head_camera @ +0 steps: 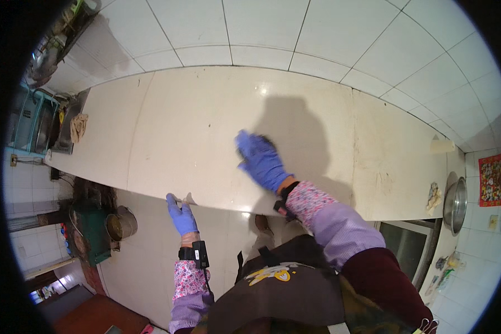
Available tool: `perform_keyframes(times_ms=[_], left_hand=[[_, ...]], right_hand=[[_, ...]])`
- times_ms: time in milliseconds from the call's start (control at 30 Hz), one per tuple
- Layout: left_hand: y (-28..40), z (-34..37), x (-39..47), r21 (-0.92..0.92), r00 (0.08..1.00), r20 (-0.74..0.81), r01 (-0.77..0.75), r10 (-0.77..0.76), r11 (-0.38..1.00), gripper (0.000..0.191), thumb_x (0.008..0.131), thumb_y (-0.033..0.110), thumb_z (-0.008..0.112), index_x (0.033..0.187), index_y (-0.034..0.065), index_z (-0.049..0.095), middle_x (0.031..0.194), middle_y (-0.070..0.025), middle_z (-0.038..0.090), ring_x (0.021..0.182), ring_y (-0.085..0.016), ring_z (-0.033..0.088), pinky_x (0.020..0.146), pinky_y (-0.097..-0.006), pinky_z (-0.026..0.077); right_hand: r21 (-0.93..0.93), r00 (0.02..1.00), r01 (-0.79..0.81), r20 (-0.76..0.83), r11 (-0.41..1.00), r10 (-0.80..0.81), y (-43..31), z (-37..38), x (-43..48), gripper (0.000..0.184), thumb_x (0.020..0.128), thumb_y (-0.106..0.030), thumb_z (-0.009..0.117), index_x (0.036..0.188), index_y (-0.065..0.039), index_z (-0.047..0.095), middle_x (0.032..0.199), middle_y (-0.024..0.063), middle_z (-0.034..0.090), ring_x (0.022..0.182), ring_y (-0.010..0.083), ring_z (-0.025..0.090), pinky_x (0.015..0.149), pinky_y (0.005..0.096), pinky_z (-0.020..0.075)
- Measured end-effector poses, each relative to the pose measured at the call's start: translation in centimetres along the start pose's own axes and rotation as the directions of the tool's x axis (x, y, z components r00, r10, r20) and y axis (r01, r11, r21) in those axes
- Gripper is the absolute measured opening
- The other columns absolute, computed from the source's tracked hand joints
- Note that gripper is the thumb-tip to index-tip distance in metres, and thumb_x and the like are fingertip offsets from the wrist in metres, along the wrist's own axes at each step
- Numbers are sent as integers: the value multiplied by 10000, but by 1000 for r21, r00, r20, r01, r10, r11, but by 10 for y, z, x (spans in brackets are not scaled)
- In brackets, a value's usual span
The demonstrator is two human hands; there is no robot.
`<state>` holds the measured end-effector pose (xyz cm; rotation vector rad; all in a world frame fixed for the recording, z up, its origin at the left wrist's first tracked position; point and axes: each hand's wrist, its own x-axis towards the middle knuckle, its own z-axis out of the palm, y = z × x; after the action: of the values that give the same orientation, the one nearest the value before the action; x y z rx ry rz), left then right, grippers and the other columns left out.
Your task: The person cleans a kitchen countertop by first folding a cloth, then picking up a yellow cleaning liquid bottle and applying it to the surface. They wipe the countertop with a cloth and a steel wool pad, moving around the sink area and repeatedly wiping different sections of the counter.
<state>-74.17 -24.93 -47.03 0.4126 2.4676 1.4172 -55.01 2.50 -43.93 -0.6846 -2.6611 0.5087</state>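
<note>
Both of my hands wear blue-purple gloves. My right hand (261,160) is over the middle of the pale countertop (183,125), slightly blurred. A dark edge shows beyond its knuckles; whether that is something held under the palm or only shadow, I cannot tell. My left hand (182,217) rests at the front edge of the countertop with its fingertips on the edge, and nothing shows in it. A crumpled tan cloth (79,128) lies at the counter's left end. Near the right end lies another crumpled cloth or paper (433,198).
A metal basin (455,206) stands at the far right, with a cream-coloured block-like object (442,145) behind it. A tiled wall (267,25) runs along the back. A metal bucket (121,224) and a green stove-like unit (89,231) are at the lower left.
</note>
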Motion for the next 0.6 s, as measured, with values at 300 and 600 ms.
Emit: perform_keyframes(times_ms=[300, 600], left_hand=[[-8, -47, -10, -138, 986, 79, 156, -146, 978, 585, 963, -29, 491, 1527, -18, 337, 1588, -174, 342, 1449, -283, 350, 1196, -392, 282], [49, -15, 6, -47, 994, -99, 50, -55, 998, 587, 955, -45, 490, 1527, 13, 367, 1568, -124, 381, 1411, -238, 398, 1167, -359, 322]], right_hand=[[-236, 673, -739, -319, 631, 668, 243, -106, 13, 686, 970, -408, 527, 1484, 25, 386, 1557, 231, 372, 1435, 377, 362, 1195, 475, 256], [-27, 943, -289, -178, 957, 280, 105, 12, 174, 756, 890, -488, 616, 1449, -2, 468, 1537, 223, 406, 1441, 362, 355, 1211, 482, 223]])
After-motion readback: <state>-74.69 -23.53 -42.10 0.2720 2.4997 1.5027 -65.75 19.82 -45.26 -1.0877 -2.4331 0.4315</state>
